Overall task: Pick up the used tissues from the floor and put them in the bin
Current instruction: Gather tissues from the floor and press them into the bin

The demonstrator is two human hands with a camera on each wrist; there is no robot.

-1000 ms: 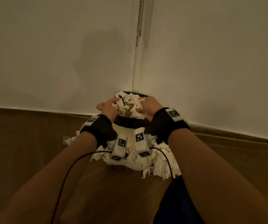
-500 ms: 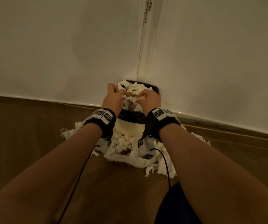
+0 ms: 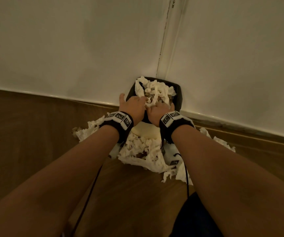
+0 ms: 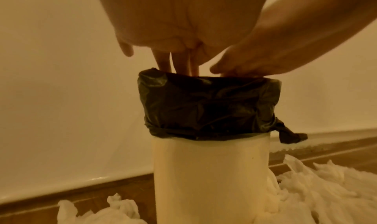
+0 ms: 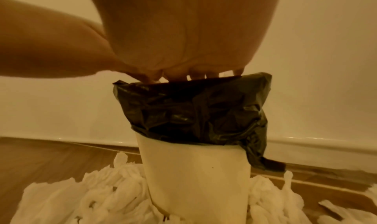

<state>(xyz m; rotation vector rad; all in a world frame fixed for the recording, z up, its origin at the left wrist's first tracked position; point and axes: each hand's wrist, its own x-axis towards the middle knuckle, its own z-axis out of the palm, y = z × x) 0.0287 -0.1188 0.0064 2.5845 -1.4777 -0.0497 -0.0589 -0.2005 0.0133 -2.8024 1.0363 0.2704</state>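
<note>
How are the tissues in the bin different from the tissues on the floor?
The tissues in the bin are heaped above the black-lined rim, with the left hand and right hand on them; the tissues on the floor lie spread around the bin's base, untouched. The binned heap is compact; the floor pile is wider and looser. Both are white, crumpled and torn.

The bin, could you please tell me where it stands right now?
In the head view the bin stands on the floor in the corner where the two walls meet, just ahead of both hands, with loose tissues heaped around its base.
</note>
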